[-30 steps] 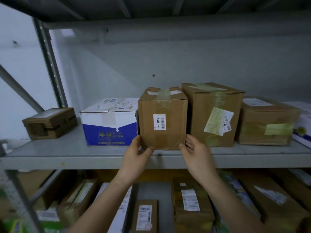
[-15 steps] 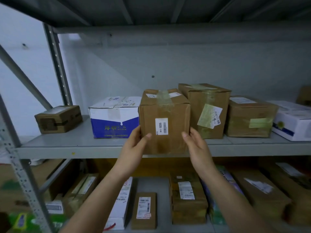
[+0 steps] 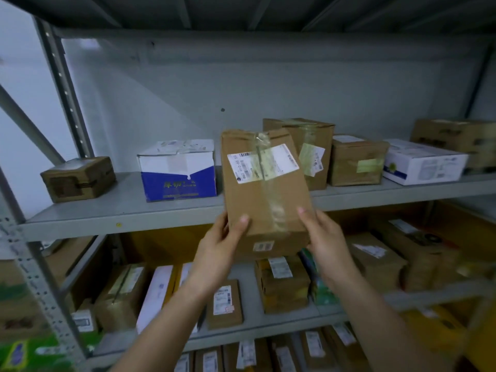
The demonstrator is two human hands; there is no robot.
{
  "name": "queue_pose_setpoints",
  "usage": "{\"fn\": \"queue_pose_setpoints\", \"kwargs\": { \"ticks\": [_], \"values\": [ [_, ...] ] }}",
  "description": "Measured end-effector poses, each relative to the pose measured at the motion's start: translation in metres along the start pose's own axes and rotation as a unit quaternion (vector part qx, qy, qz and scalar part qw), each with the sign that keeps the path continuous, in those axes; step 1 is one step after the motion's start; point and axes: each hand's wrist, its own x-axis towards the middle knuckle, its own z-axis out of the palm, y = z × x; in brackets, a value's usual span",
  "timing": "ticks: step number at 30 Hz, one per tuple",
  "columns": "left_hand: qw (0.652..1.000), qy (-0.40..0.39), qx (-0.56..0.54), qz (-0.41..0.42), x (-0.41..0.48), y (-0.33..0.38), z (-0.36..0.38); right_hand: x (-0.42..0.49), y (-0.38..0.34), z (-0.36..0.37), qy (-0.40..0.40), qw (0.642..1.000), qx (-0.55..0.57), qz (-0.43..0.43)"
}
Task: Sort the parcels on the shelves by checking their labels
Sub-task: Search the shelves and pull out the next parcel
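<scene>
Cardboard parcel (image 3: 265, 194) is held clear of the middle shelf (image 3: 120, 210), in front of its edge. Left hand (image 3: 220, 242) and right hand (image 3: 324, 237) each grasp a lower corner, thumbs on the facing panel. Long axis runs upward from the hands, its top leaning slightly left. Shipping label (image 3: 263, 163) sits at the far upper end, facing the camera. Both hands are equally near; judged step: reading the label

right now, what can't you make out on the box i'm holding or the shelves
Head view.
- Big label on the held parcel: print blurred, tape crosses it.
- Left hand and right hand: fingers hidden behind the parcel.
- Tall brown box: lower left hidden by the parcel.
- Bottom-shelf parcels: cut by the lower edge.
</scene>
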Motion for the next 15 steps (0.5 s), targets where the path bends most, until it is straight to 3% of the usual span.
{"fn": "queue_pose_setpoints", "kwargs": {
  "ticks": [6,15],
  "values": [
    [0.997,-0.004,-0.064,0.033,-0.09,-0.053,0.007,-0.103,0.053,-0.011,0.009,0.997,-0.031,-0.068],
    [0.996,0.016,-0.081,-0.016,-0.158,-0.103,-0.002,-0.171,0.096,-0.007,0.016,0.998,-0.027,-0.047]
  ]
}}
